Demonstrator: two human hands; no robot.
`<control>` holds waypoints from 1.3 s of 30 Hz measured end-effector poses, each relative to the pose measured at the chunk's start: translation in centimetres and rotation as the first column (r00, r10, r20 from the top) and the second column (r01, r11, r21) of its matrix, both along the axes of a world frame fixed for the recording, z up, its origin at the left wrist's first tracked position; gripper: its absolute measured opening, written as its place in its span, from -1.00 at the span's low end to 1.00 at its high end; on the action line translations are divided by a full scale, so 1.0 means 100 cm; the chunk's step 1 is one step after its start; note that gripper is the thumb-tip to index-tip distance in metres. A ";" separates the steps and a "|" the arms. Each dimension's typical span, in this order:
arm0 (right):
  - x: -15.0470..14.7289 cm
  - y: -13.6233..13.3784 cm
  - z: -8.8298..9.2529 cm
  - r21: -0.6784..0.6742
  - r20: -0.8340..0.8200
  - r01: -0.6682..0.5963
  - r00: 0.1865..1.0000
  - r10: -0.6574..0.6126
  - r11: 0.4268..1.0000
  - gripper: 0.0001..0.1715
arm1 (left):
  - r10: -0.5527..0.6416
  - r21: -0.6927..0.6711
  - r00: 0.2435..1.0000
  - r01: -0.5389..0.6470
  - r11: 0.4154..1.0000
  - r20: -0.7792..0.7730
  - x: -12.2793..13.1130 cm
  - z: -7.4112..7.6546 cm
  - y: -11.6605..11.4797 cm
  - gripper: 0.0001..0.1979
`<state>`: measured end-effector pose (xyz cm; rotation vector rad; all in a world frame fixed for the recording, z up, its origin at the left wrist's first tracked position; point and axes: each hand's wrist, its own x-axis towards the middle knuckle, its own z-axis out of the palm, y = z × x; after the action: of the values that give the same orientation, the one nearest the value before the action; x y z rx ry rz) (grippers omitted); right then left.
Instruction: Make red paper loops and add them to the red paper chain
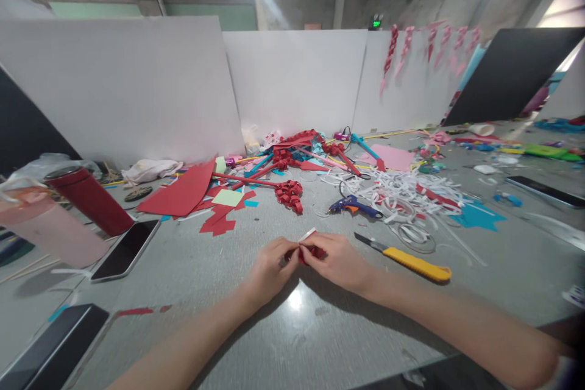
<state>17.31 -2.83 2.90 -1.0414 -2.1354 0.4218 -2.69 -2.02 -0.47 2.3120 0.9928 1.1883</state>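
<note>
Your bare forearms [201,332] are extending from the lower left and lower right of the frame, with a dark glossy box [55,347] sitting in the lower-left corner. At the frame's centre, your left hand [269,265] and right hand [340,259] are meeting at the fingertips, both pinching a small red paper piece [316,251]. It is sitting right at the pinch, between your hands; most of its visible part is showing under your right fingers, and your fingers are hiding its full shape. A white strip [308,234] is poking out just above; you cannot tell whether it is joining the red. Right of your right hand, a yellow utility knife [414,263] is lying with its dark end pointing toward the upper left. Above it, a blue glue gun [355,206] is resting beside tangled white strips [397,186]. Above your hands, a red paper flower [289,196] is lying on the grey table [283,353].
</note>
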 end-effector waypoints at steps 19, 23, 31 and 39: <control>0.001 0.001 -0.004 0.041 -0.009 -0.039 0.999 0.039 0.998 -0.82 | 0.017 -0.006 1.000 -0.017 1.000 0.004 0.000 -0.001 0.000 -0.85; 0.001 0.002 -0.004 0.024 -0.013 -0.040 0.999 0.041 0.999 -0.81 | 0.018 -0.014 1.000 -0.018 1.000 -0.004 0.000 -0.002 0.000 -0.85; 0.001 0.003 -0.004 0.060 0.017 -0.069 0.998 0.068 0.996 -0.79 | 0.019 -0.009 1.000 -0.019 1.000 -0.012 0.000 0.000 0.000 -0.87; 0.000 0.000 -0.002 0.042 -0.009 -0.041 0.999 0.041 0.998 -0.80 | 0.021 0.032 0.999 -0.022 0.999 0.032 0.000 -0.004 0.002 -0.87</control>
<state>17.36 -2.79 2.74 -0.9719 -2.1509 0.3991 -2.68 -1.86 -0.83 2.3047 0.9969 1.2545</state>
